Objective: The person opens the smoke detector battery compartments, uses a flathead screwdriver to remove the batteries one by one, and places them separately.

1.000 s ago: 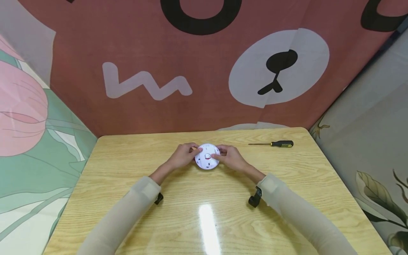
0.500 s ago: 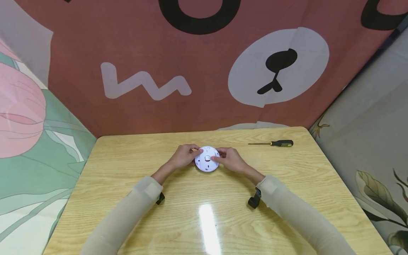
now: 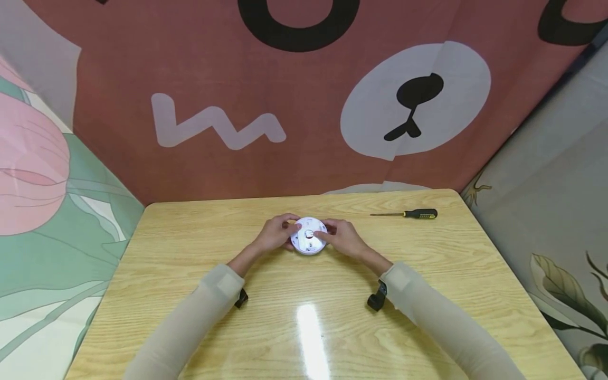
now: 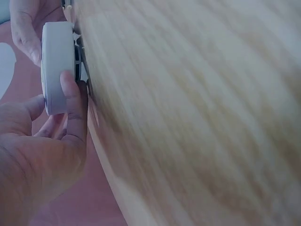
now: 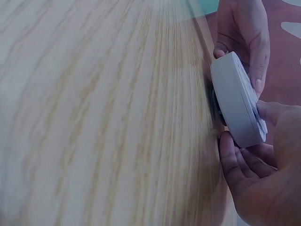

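Both hands hold a round white smoke detector (image 3: 304, 245) over the table, its flat back with small slots and marks turned up. My left hand (image 3: 273, 232) grips its left edge, thumb on the upper face and fingers below, as the left wrist view shows around its rim (image 4: 57, 47). On the opposite edge, my right hand (image 3: 348, 237) pinches it, the thumb reaching onto the back near the central opening. Dark vent slots show on the underside (image 5: 217, 106) in the right wrist view, close over the wood. The fingers beneath are partly hidden in the head view.
A screwdriver (image 3: 420, 214) with a black and yellow handle lies at the back right of the wooden table (image 3: 190, 232). Printed cloth (image 3: 214, 169) hangs behind the table's far edge and along both sides. A bright light reflection crosses the front middle.
The smoke detector has dipped slightly toward me, then come back up a little, its tilt shifting. Both hands keep their hold, and the right thumb stays near the centre.
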`<state>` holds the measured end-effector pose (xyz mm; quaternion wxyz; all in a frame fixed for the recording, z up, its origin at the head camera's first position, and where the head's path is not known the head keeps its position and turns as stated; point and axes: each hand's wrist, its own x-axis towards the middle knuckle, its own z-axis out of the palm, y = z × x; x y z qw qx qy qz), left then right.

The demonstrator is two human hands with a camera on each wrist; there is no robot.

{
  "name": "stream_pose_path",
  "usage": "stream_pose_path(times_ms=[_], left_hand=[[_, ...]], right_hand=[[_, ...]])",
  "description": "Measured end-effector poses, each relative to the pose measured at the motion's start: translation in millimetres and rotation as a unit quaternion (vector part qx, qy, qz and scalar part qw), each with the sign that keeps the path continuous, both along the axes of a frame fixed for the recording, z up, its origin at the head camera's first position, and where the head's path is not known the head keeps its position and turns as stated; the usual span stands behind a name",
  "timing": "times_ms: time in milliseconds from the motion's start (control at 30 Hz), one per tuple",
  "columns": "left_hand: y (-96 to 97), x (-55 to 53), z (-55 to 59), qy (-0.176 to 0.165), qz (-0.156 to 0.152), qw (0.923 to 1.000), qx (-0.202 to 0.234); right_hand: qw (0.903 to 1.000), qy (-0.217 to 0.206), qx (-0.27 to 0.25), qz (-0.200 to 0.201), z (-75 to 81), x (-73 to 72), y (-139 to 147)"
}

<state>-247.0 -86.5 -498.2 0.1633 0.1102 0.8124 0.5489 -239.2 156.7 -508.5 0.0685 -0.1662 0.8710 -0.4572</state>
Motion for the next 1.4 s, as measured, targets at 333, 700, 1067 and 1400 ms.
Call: stream_pose_path(times_ms=[333, 700, 1067, 1400], left_hand=[[2.4, 0.2, -0.1, -0.061, 0.022, 0.9976, 0.025], [4.4, -3.7, -1.7, -0.056, 0.025, 0.998, 0.014], [11.2, -7.3, -3.9, -0.06, 0.039, 0.9969, 0.032], [13.2, -5.9, -3.9, -0.058, 0.046, 0.9963, 0.044]], right_hand=[[0.9997, -0.023, -0.01, 0.003, 1.4, 1.8, -0.7], [0.9994, -0.031, -0.014, 0.008, -1.3, 0.6, 0.5], [0.9981, -0.051, -0.034, -0.001, -0.1, -0.2, 0.8], [0.9977, -0.052, -0.043, -0.008, -0.5, -2.1, -0.3]])
